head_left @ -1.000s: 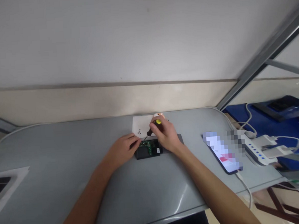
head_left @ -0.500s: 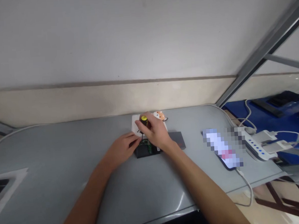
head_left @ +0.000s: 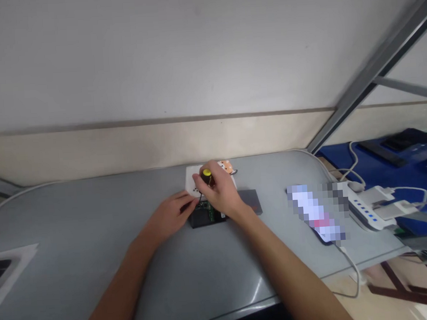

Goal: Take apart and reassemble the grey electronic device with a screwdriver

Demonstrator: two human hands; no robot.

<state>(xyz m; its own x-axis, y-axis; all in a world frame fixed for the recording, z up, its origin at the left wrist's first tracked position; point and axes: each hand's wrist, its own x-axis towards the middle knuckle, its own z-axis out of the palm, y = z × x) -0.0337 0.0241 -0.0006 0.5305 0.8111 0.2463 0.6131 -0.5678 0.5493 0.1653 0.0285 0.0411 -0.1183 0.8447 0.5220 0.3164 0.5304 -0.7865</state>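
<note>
My right hand (head_left: 220,191) is wrapped round the dark handle of a screwdriver (head_left: 207,177) with a yellow end cap. The tool leans, its thin shaft pointing down to the upper left part of a green circuit board (head_left: 211,213). That board sits in a black casing (head_left: 203,222) on the grey table. My left hand (head_left: 173,211) has thumb and forefinger pinched at the casing's upper left, by the shaft's tip; what lies between them is hidden. Partly behind my right hand are a white card with dark specks (head_left: 190,179) and an orange-and-white animal figure (head_left: 226,167).
A flat dark grey panel (head_left: 252,201) lies right of my right wrist. Farther right are a charging phone (head_left: 316,214) and a white power strip (head_left: 363,209) with plugs and cables. A white-edged item (head_left: 24,256) lies at far left. The wall borders the table's back.
The screwdriver's handle has tilted slightly to the right relative to its tip. Both hands stay at the board; the whole view has shifted a little.
</note>
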